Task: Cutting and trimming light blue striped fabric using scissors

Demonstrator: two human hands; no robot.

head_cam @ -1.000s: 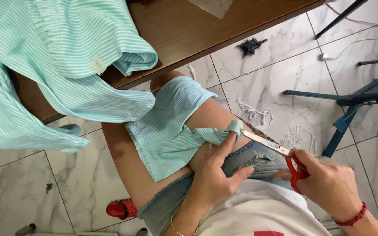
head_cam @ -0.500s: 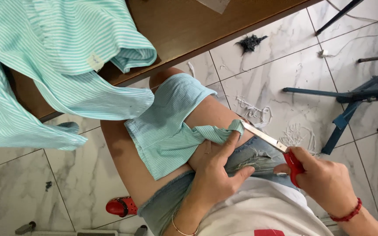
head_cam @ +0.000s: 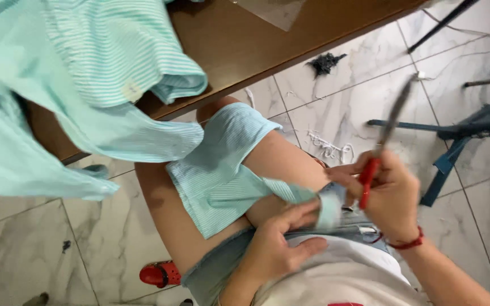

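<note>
Since the earlier frames the scissors have swung up off the cloth: then the blades lay low and pointed toward the left hand's fingers, and now they stand raised, blurred, tips aimed up and away from the person. The right hand is closed around the red handles, fingers curled through them; whether the blades are parted cannot be told through the blur. Just to its left, the left hand pinches the near end of a pale green striped fabric piece against the lap, thumb and fingers shut on a folded edge. The piece runs from that pinch away over the bare thigh, its long axis slanting up-left, so the left hand is the nearer one to it. Beyond it, a larger striped garment hangs from the brown table.
</note>
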